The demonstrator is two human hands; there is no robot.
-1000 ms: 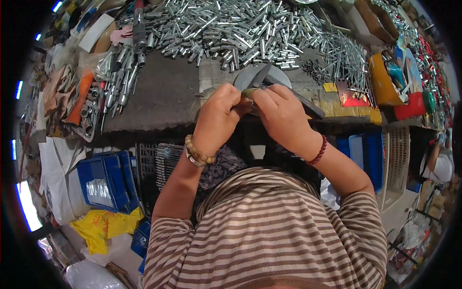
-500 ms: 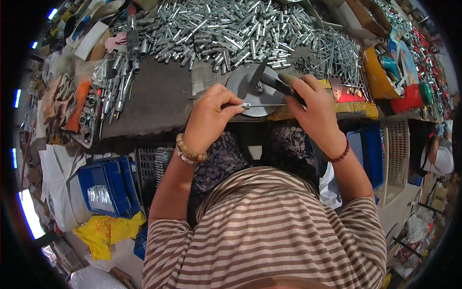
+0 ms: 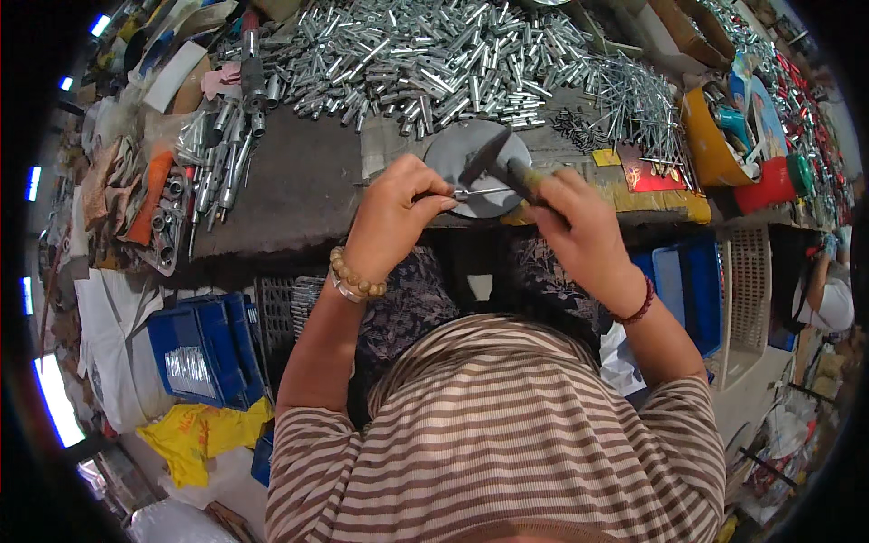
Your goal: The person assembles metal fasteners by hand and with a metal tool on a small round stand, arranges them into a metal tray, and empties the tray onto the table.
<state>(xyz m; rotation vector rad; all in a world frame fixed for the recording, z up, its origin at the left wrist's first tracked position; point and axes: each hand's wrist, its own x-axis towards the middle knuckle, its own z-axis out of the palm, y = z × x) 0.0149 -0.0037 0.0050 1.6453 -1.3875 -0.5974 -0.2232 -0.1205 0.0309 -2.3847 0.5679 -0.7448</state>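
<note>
Pinching a thin metal pin (image 3: pixel 478 192) in the left hand (image 3: pixel 394 217), fingers pressed together around its near end, tip laid flat on the round grey steel plate (image 3: pixel 471 163), apparently as an anvil. Gripping a small hammer (image 3: pixel 503 163) in the right hand (image 3: pixel 579 231), fist closed on the handle, head poised just above the pin. Heaped silver tubes (image 3: pixel 425 54) and loose pins (image 3: pixel 634 100) across the tabletop (image 3: pixel 290 190), probably within reach for feeding the work.

Bare dark bench top (image 3: pixel 299 185) left of round metal plate (image 3: pixel 475 167); heaped metal tubes (image 3: pixel 425 54) block beyond
</note>
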